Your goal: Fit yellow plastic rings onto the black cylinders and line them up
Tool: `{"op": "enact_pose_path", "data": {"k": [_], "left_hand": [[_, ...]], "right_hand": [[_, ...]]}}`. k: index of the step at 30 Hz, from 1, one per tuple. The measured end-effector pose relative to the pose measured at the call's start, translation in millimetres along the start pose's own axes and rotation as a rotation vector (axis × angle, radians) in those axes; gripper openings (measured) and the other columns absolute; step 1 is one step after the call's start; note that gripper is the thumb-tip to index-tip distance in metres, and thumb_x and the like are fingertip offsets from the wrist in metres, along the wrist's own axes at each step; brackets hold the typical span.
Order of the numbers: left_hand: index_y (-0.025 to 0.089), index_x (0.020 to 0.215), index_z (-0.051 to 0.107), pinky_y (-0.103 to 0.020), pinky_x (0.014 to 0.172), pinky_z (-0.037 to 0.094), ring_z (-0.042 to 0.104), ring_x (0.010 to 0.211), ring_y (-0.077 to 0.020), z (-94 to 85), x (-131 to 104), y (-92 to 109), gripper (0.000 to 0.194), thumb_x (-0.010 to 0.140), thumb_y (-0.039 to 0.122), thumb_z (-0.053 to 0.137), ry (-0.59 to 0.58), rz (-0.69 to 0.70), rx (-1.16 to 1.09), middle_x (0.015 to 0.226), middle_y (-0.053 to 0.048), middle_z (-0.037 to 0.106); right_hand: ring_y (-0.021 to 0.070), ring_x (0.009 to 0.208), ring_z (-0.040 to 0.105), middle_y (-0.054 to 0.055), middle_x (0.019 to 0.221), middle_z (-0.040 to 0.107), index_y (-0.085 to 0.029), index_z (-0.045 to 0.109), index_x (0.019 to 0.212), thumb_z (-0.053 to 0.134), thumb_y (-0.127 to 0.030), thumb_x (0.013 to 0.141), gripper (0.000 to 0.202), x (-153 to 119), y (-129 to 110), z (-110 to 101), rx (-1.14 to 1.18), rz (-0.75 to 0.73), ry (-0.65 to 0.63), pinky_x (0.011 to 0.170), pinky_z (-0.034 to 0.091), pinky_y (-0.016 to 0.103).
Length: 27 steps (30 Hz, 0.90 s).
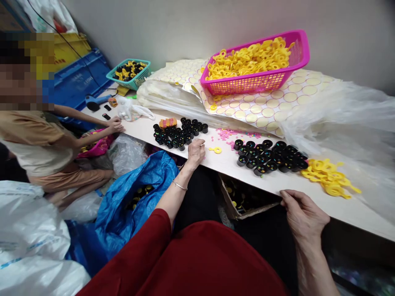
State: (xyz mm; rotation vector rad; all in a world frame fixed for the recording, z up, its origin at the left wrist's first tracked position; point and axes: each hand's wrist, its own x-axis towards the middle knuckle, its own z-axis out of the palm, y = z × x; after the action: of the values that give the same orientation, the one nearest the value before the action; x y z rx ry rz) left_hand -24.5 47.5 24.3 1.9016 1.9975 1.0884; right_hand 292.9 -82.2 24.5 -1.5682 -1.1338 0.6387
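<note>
My left hand (196, 153) rests at the table's front edge with its fingers curled closed; whatever is in them is too small to make out. Just right of it lies a single yellow ring with a stem (217, 150). Black round cups (175, 135) stand in a cluster behind and left of this hand. My right hand (304, 213) is at the table edge, thumb and forefinger pinched together, their contents hidden. Beyond it is a second group of black cups (262, 158) with small coloured bits inside. A pile of yellow ring pieces (330, 176) lies to their right.
Pink bits (226, 134) are scattered between the cup groups. A pink basket (247, 84) of yellow rings stands behind, a green basket (140, 78) farther left. Below the table are an open carton (228, 197) and a blue sack (114, 213). Another person (37, 152) sits at left.
</note>
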Motion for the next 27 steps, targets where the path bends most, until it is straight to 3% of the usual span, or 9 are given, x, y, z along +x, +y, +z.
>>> {"op": "enact_pose_path", "data": {"k": [5, 8, 12, 16, 19, 23, 27], "left_hand": [[0.019, 0.083, 0.067, -0.028, 0.076, 0.047, 0.059, 0.081, -0.0163, -0.6, -15, -3, 0.022, 0.074, 0.013, 0.047, -0.065, 0.029, 0.0, 0.083, -0.004, 0.064], [0.018, 0.086, 0.066, -0.029, 0.078, 0.047, 0.058, 0.082, -0.0167, 0.7, -13, -1, 0.022, 0.076, 0.015, 0.046, -0.076, 0.016, 0.032, 0.086, -0.005, 0.063], [0.019, 0.09, 0.063, -0.032, 0.081, 0.045, 0.056, 0.089, -0.0197, -0.9, 8, 13, 0.02, 0.078, 0.015, 0.048, -0.052, 0.024, 0.14, 0.095, -0.007, 0.061], [0.016, 0.095, 0.06, -0.041, 0.086, 0.04, 0.047, 0.105, -0.0301, -3.7, 42, 31, 0.018, 0.08, 0.022, 0.052, -0.004, -0.001, 0.388, 0.111, -0.015, 0.056], [0.011, 0.099, 0.057, -0.048, 0.088, 0.035, 0.038, 0.112, -0.0362, -1.5, 66, 34, 0.023, 0.081, 0.026, 0.055, -0.044, 0.018, 0.501, 0.12, -0.02, 0.049], [0.01, 0.082, 0.056, -0.05, 0.087, 0.034, 0.032, 0.11, -0.0327, 7.2, 86, 27, 0.016, 0.084, 0.025, 0.052, -0.117, 0.097, 0.547, 0.111, -0.017, 0.049], [0.012, 0.075, 0.054, -0.049, 0.087, 0.035, 0.033, 0.108, -0.0299, 4.7, 87, 32, 0.011, 0.083, 0.02, 0.054, -0.143, 0.137, 0.547, 0.105, -0.014, 0.05]], "right_hand": [[0.0118, 0.054, 0.05, -0.003, 0.062, 0.055, -0.019, 0.064, 0.08, 0.064, -0.039, 0.075, 0.021, 6, 4, -4, -0.054, -0.07, 0.112, 0.056, 0.042, 0.027], [0.0163, 0.065, 0.055, 0.002, 0.073, 0.058, -0.02, 0.063, 0.079, 0.062, -0.037, 0.076, 0.018, 20, 4, -13, -0.163, -0.159, 0.232, 0.064, 0.046, 0.032], [0.0209, 0.069, 0.057, 0.012, 0.093, 0.06, -0.019, 0.063, 0.082, 0.061, -0.031, 0.071, 0.016, 43, 11, -27, -0.355, -0.206, 0.329, 0.063, 0.048, 0.038], [0.0285, 0.084, 0.058, 0.02, 0.104, 0.057, -0.015, 0.063, 0.087, 0.058, -0.029, 0.067, 0.025, 61, 23, -36, -0.524, -0.207, 0.383, 0.066, 0.048, 0.042], [0.0262, 0.086, 0.057, 0.019, 0.106, 0.056, -0.014, 0.062, 0.092, 0.052, -0.029, 0.071, 0.028, 66, 26, -39, -0.562, -0.187, 0.38, 0.066, 0.048, 0.039], [0.0222, 0.083, 0.055, 0.015, 0.104, 0.056, -0.014, 0.062, 0.09, 0.049, -0.031, 0.072, 0.028, 69, 28, -44, -0.577, -0.165, 0.375, 0.064, 0.049, 0.036], [0.0242, 0.091, 0.055, 0.013, 0.1, 0.056, -0.016, 0.062, 0.087, 0.049, -0.031, 0.074, 0.023, 66, 23, -47, -0.609, -0.194, 0.364, 0.07, 0.05, 0.038]]}}
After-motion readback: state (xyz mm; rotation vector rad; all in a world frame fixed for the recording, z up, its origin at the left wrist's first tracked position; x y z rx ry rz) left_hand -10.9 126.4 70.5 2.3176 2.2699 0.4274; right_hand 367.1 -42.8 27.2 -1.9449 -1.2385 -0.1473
